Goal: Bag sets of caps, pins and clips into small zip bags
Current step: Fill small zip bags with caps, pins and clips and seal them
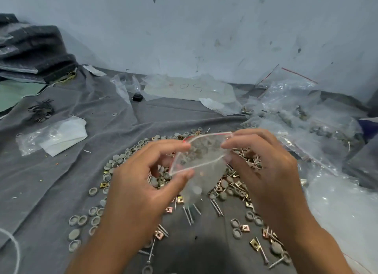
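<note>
Held up over the pile of caps [114, 161] by 2 hands, left hand [143, 183] pinching at 9 o'clock, right hand [263, 167] at 3: thin, floppy, slippery zip bag [201, 161], best pinched at the rim.

The small zip bag [201, 157] is thin clear plastic, glossy and creased. Under it lie matt grey plastic caps [81, 220], shiny brass-coloured metal clips [244, 228] and dull steel pins [189, 215]. The grey cloth [61, 181] is soft, matt and wrinkled.
</note>
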Available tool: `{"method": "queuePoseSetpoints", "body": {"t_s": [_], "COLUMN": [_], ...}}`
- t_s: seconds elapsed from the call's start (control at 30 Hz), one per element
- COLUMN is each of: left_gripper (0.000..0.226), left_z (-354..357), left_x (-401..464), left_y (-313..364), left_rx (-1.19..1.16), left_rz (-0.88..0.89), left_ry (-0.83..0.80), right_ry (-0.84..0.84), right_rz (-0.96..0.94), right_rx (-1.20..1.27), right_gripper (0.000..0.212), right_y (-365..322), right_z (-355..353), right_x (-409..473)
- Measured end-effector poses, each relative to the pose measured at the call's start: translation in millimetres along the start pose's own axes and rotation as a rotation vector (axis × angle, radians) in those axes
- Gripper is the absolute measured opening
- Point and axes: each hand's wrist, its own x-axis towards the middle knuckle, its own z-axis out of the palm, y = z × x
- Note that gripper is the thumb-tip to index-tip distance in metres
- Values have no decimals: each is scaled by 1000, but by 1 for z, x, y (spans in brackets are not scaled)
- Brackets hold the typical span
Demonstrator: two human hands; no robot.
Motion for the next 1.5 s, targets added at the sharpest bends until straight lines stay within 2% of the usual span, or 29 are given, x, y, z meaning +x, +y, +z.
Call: {"method": "queuePoseSetpoints", "body": {"t_s": [0.13,0.23,0.3,0.4,0.6,0.73,0.87,1.03,1.2,1.33,1.5], "left_gripper": [33,32,32,33,30,31,49,33,27,27,28], "left_z": [10,18,21,24,29,29,30,32,29,26,19], "left_x": [2,4,4,5,7,8,8,9,10,10,9], "left_y": [-3,-10,-16,-24,-32,-33,-33,-36,-34,-29,-24], "left_rx": [-275,-489,-534,-568,-519,-552,-578,-627,-644,-647,-689], "left_rz": [-205,-351,-411,-478,-477,-487,-488,-465,-446,-447,-470], "left_ry": [24,44,69,97,123,100,117,188,195,166,69], "right_ry": [-77,-68,-52,-176,-207,-206,-213,-148,-83,-12,37], "right_rz": [189,278,371,477,497,503,503,491,526,530,529], "right_rx": [143,277,390,467,544,492,459,533,669,719,742], "right_gripper": [5,3,16,31,34,35,30,21,27,35,32], "right_y": [3,7,10,18,23,26,28,25,21,17,15], "right_z": [-9,-11,-13,-12,-17,-16,-14,-14,-14,-11,-8], "right_x": [-9,-13,-14,-18,-22,-25,-26,-25,-23,-21,-21]}}
